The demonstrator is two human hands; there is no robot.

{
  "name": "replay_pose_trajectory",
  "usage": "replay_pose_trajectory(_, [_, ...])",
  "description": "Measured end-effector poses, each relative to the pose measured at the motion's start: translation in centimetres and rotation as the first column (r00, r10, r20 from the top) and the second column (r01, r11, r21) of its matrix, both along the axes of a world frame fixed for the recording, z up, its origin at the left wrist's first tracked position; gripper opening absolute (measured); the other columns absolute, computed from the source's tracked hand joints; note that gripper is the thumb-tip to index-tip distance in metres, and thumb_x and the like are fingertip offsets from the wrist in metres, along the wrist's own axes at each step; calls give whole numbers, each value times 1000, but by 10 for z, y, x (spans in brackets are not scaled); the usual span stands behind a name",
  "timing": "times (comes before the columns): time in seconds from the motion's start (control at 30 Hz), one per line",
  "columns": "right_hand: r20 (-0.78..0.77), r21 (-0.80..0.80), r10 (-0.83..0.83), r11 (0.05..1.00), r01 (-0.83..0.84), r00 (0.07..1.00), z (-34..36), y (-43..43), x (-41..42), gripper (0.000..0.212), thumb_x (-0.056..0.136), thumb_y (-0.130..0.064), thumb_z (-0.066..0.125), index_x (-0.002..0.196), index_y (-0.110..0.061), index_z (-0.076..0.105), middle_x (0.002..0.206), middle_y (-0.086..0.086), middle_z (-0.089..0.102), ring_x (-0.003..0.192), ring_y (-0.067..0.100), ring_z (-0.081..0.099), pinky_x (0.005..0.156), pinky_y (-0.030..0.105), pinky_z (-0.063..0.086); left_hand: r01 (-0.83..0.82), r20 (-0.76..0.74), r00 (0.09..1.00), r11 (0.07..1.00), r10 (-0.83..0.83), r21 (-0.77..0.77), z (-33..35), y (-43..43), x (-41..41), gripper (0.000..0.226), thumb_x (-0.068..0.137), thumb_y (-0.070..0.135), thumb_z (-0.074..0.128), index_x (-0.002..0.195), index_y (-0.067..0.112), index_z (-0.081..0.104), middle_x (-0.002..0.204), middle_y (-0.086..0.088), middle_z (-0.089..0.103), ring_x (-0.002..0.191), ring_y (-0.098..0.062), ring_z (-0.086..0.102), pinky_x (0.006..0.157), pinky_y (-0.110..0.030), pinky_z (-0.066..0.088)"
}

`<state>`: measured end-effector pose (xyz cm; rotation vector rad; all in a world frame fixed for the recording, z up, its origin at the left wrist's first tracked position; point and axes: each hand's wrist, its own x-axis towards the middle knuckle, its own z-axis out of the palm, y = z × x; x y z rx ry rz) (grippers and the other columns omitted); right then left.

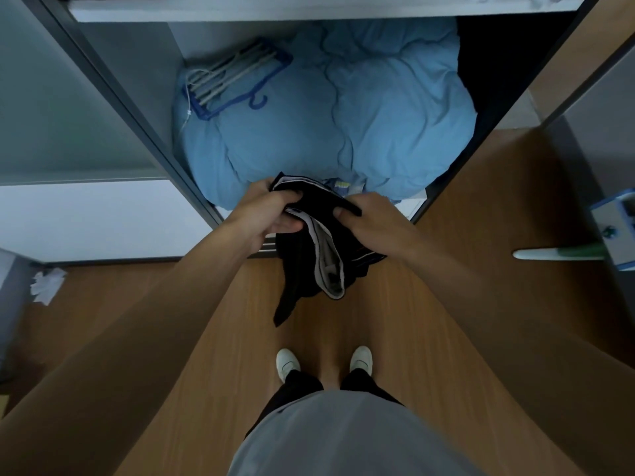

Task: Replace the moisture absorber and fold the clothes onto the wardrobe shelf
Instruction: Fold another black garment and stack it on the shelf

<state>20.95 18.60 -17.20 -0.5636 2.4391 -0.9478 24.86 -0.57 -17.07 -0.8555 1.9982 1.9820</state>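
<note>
A black garment (295,269) with pale trim and a light lining is hanging between the two hands, held up in the air in front of the open wardrobe (137,97). The left hand (271,214) is gripping its upper edge, fingers curled over the dark cloth and thumb underneath. The right hand (372,223) is pinching the opposite end of the same edge. The rest of the cloth is drooping below the hands toward the wooden floor (206,321), one narrow tail trailing lowest.

Just beyond the hands, the wardrobe's lower compartment is holding a bulky blue duvet (378,115) that is filling almost the whole space. A blue hanger (233,80) with pale bars is lying on the duvet, beyond the left hand. A white shelf (240,10) is running across above that.

Below the hands, a pair of white shoes (288,364) is standing on the floor. Crumpled white paper (48,283) is lying far out past the left arm.
</note>
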Motion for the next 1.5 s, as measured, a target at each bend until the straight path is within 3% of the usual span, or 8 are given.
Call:
replay_pose_trajectory(0.17, [174, -76, -47, 995, 61, 984, -12, 14, -2, 18, 94, -31, 63, 103, -16, 68, 91, 1, 70, 82, 13, 67, 67, 23, 48, -190, 37, 982, 971, 186, 147, 2, -6, -1, 28, 96, 5, 53, 124, 4, 59, 88, -8, 71, 42, -16, 60, 52, -27, 56])
replay_pose_trajectory(0.33, [188, -70, -109, 990, 124, 976, -21, 23, -7, 28, 94, -25, 64, 121, -17, 60, 112, 5, 66, 103, 23, 66, 91, 45, 56, -298, 90, 954, 920, 285, 256, -3, -8, 0, 17, 98, 8, 50, 110, 8, 61, 67, -3, 71, 45, -12, 63, 54, -25, 57])
replay_pose_trajectory(0.5, [228, -232, -129, 955, 183, 965, -23, 20, -4, 12, 99, -24, 58, 110, -21, 62, 102, -12, 65, 103, 11, 64, 90, 46, 58, -342, 97, 939, 878, 329, 335, -3, -8, -5, 16, 97, 8, 49, 105, 8, 63, 73, -7, 74, 57, -15, 70, 58, -28, 59])
replay_pose_trajectory(0.73, [36, 111, -101, 989, 96, 994, -13, -6, 8, 97, 64, -84, 56, 143, -33, 33, 130, -10, 57, 115, 15, 57, 97, 40, 46, -195, 53, 981, 902, 189, 385, 2, 11, -10, 17, 94, 8, 53, 105, 5, 66, 87, -10, 77, 80, -22, 76, 67, -29, 61])
replay_pose_trajectory(0.97, [-116, 310, -126, 938, 156, 985, -11, 14, -17, 12, 84, -33, 67, 84, -24, 59, 100, 5, 65, 99, 27, 63, 82, 38, 50, -80, 21, 997, 961, 77, 266, 7, 6, -10, 28, 92, 8, 60, 119, -1, 62, 92, -18, 77, 78, -26, 76, 64, -28, 60])
replay_pose_trajectory(1.1, [-63, 48, -183, 981, 186, 981, 1, 23, -33, 41, 80, -18, 76, 54, -34, 48, 64, -4, 52, 72, 19, 56, 64, 30, 39, 50, -31, 998, 978, -45, 202, -3, -19, -1, 43, 90, 24, 69, 126, 5, 56, 102, -19, 76, 96, -27, 74, 74, -30, 60])
replay_pose_trajectory(1.27, [-48, -81, -155, 985, 151, 987, 10, 17, -35, 27, 78, -11, 76, 60, -11, 56, 62, 5, 48, 61, 15, 48, 61, 31, 34, 238, -83, 969, 966, -231, 99, -23, -61, 12, 57, 67, 52, 85, 115, 33, 62, 113, -4, 71, 106, -15, 68, 85, -35, 55])
replay_pose_trajectory(1.5, [-87, -4, 124, 992, -125, 988, 29, 12, -22, 28, 83, -9, 77, 109, -20, 77, 102, -2, 73, 95, 13, 64, 90, 36, 51, 264, -119, 955, 961, -272, -79, -44, -41, 4, 55, 79, 16, 81, 131, 16, 61, 124, 2, 69, 118, -12, 62, 107, -31, 45])
